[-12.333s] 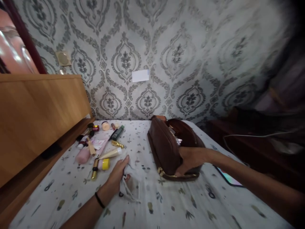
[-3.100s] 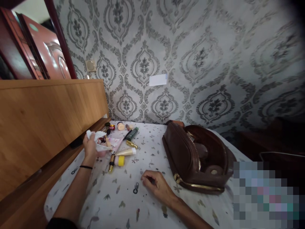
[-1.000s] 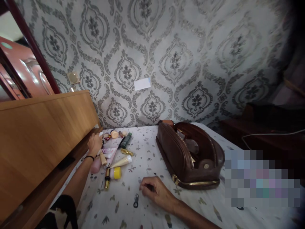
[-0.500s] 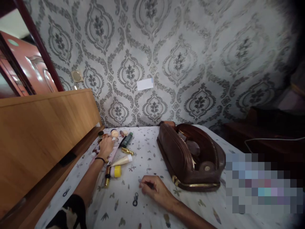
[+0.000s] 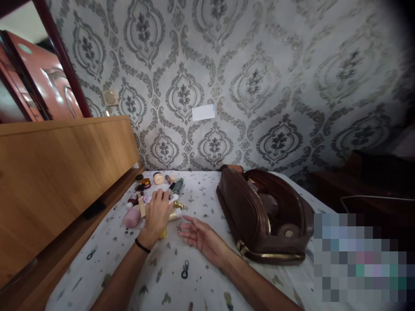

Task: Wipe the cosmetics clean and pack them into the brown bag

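Note:
My left hand is over the cluster of cosmetics, its fingers curled down around something mostly hidden; a white end shows by the fingertips. Beneath and beside it are a cream tube, a gold tube and a bit of a yellow cap. On its left lie a pink bottle and a beige stick-like item. My right hand is open and holds nothing, fingers stretched toward the left hand. To its right stands a brown toiletry bag, unzipped, with a few items inside.
Behind the left hand are a dark green tube, a cream jar, an amber jar and other small items. A wooden headboard borders the left. The patterned wall rises at the back. A blurred patch covers the lower right.
My left hand has moved right and nearer to me, uncovering the pink bottle and beige item. My right hand has uncurled and opened. The view has shifted slightly.

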`<state>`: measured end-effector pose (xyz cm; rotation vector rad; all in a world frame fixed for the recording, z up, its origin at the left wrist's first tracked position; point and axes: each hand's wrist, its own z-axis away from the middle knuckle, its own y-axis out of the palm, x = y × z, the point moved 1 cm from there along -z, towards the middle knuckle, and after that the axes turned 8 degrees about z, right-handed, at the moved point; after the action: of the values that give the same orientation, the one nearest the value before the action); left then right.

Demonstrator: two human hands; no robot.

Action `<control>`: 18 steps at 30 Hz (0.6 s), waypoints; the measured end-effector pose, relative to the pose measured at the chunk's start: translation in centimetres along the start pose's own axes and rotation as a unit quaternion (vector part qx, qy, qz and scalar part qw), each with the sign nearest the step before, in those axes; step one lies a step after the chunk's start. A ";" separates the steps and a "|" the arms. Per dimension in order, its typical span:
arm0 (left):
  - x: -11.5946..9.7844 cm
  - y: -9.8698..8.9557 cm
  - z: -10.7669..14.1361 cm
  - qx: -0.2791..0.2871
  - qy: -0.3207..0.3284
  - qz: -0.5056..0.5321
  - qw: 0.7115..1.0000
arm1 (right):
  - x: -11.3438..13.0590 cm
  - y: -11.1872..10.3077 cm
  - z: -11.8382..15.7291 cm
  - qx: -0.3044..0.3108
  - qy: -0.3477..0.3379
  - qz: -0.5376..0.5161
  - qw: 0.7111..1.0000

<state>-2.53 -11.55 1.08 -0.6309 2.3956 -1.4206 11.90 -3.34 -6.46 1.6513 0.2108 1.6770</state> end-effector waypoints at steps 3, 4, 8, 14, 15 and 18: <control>-2.2 0.0 2.8 -0.036 0.104 0.014 0.994 | -0.5 -0.7 -0.2 0.012 0.000 -0.059 0.998; -3.0 0.2 3.8 -0.049 0.144 0.022 0.988 | -0.6 -1.0 -0.3 0.012 -0.001 -0.080 0.997; -6.0 1.2 6.7 -0.074 0.294 0.102 0.947 | -0.6 -2.2 -0.4 -0.018 0.042 -0.147 0.988; -6.7 1.6 7.2 -0.085 0.313 0.228 0.918 | -0.3 -2.3 0.3 -0.022 0.071 -0.185 0.980; -6.5 1.7 7.1 -0.090 0.306 0.239 0.917 | -0.5 -2.2 0.5 -0.019 0.066 -0.194 0.979; -6.2 1.8 6.9 -0.093 0.295 0.256 0.916 | -1.2 -2.3 1.0 -0.023 0.078 -0.209 0.974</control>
<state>5.58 -12.90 -3.68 0.4557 2.8579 -1.2683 13.57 -2.84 -8.65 1.3274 0.5541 1.4723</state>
